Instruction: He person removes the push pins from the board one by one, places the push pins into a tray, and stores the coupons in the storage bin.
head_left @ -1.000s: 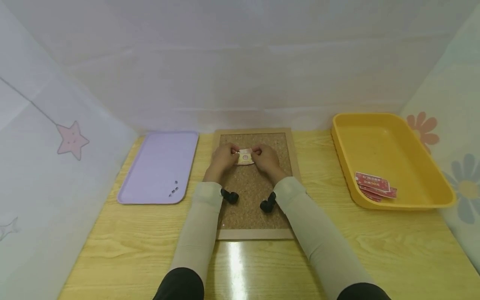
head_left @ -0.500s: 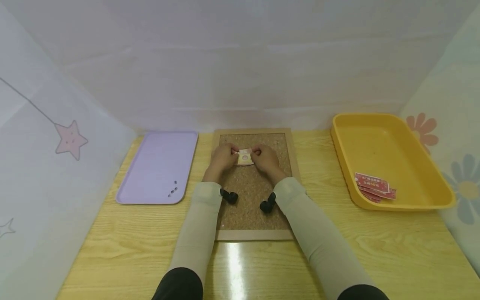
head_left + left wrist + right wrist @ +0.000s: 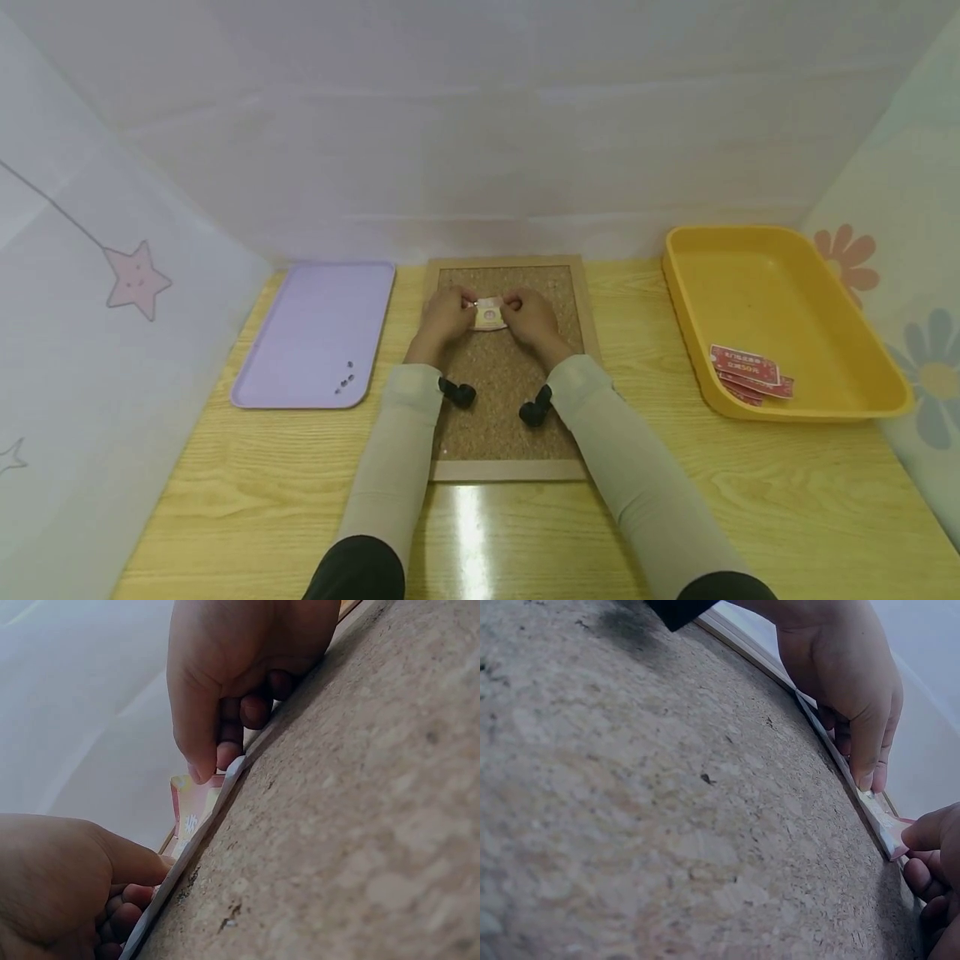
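A small printed paper card (image 3: 491,317), pale yellow and pink, lies close over the upper part of a framed corkboard (image 3: 495,400). My left hand (image 3: 447,317) pinches its left end between thumb and fingers. At the other end my right hand (image 3: 534,319) pinches it the same way. In the left wrist view the card (image 3: 196,799) rises slightly bent, its white edge along the cork. The right wrist view has both thumbs on the card (image 3: 885,825) near its top edge, with the other fingers curled under and partly hidden.
To the left stands a lilac tray (image 3: 322,325) with several tiny dark pieces (image 3: 345,381) near its lower right corner. A yellow tray (image 3: 810,308) on the right holds several red printed coupons (image 3: 746,367). A white cloth wall (image 3: 480,167) closes off the back.
Both hands keep their pinch on the card and have hardly moved. The view has drifted very slightly; the trays and corkboard stay in place.
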`<state>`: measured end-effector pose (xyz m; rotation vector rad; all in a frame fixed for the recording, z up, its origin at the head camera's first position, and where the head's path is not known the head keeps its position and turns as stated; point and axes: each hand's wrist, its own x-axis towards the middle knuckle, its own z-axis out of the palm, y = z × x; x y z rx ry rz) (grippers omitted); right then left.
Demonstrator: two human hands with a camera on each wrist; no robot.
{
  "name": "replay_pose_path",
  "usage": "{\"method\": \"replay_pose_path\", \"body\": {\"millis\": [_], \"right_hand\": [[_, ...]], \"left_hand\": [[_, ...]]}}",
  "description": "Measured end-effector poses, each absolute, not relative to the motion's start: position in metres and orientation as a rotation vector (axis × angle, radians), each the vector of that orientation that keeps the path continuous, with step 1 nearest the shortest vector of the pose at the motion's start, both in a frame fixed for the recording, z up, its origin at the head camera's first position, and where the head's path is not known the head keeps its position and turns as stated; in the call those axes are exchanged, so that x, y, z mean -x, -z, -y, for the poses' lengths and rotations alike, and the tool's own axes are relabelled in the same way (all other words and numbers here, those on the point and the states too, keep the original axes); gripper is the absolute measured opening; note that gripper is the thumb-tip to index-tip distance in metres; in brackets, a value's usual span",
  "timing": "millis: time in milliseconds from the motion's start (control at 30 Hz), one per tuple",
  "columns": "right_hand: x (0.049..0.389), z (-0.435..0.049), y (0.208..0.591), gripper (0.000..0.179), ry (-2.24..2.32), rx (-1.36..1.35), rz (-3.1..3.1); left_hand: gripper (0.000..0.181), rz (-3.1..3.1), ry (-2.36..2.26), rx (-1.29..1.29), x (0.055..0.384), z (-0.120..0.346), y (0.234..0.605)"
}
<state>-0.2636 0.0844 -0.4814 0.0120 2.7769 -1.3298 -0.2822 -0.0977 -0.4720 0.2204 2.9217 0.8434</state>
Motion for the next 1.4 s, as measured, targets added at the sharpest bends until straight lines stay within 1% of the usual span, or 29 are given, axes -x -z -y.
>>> {"method": "replay_pose_path", "body": {"millis": [267, 700, 933, 1400], "right_hand": [[0.262, -0.086, 0.480, 0.026, 1.341, 0.004, -2.772], [0.265, -0.084, 0.481, 0.028, 1.343, 0.037, -2.750], [0.265, -0.084, 0.481, 0.026, 1.341, 0.033, -2.739], [0.269, -0.090, 0.483, 0.025, 1.392, 0.028, -2.722]], "left_hand": [[0.025, -2.912, -0.886, -0.227, 0.281, 0.098, 0.474], [0.021, -2.903, -0.909, -0.183, 0.284, 0.098, 0.475], [0.019, -2.910, -0.848, -0.151, 0.288, 0.095, 0.475], [0.021, -2.924, -0.744, -0.190, 0.295, 0.086, 0.476]]}}
